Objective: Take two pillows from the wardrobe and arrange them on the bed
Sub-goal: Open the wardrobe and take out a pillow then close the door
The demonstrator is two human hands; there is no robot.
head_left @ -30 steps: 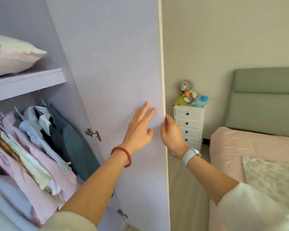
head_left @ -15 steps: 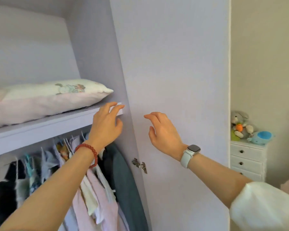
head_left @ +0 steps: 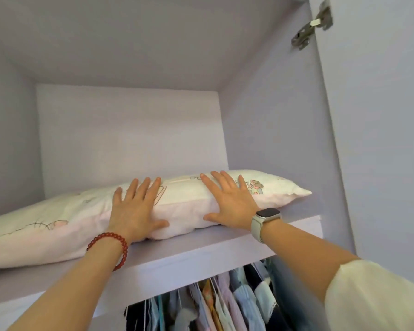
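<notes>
Both hands, left [head_left: 134, 209] and right [head_left: 230, 204], press flat, fingers spread, on the shelved pillow [head_left: 65, 223]

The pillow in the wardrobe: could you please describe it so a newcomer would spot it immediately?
Inside the open lilac wardrobe, find the shelf above the hanging clothes. The pillow lies lengthwise along it: soft, cream and pale pink with cartoon drawings, both hands resting on it.

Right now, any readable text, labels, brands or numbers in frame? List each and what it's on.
None readable.
pillow: only cartoon line drawings printed on the case, no lettering that can be made out.
watch: screen dark, no digits or brand showing.
hinge: any stamp is too small to tell.
</notes>
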